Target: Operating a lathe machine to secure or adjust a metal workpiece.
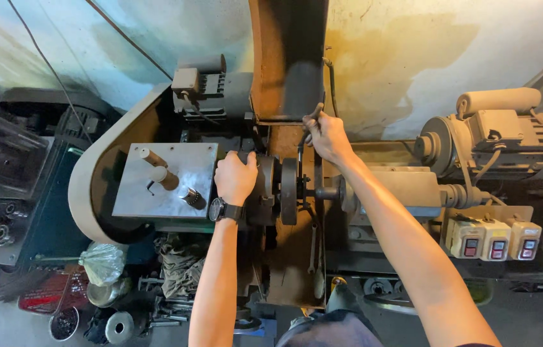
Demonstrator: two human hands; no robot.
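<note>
Head view shows the left hand (235, 177) clenched around a dark round chuck (265, 189) just right of its knuckles, while the right hand (327, 136) grips a thin metal lever (310, 119) above a grey disc (289, 191).

Both arms reach forward; left hand (235, 177) is closed in a fist, right hand (326, 136) curled, farther ahead.

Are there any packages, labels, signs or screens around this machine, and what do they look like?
Three switch boxes: right of the right hand, a row of cream boxes with red and pale buttons.
Plastic bag: below left of the left hand, clear, knotted.
Red printed package: floor, lower left, flat.
No screens or signs.
</note>
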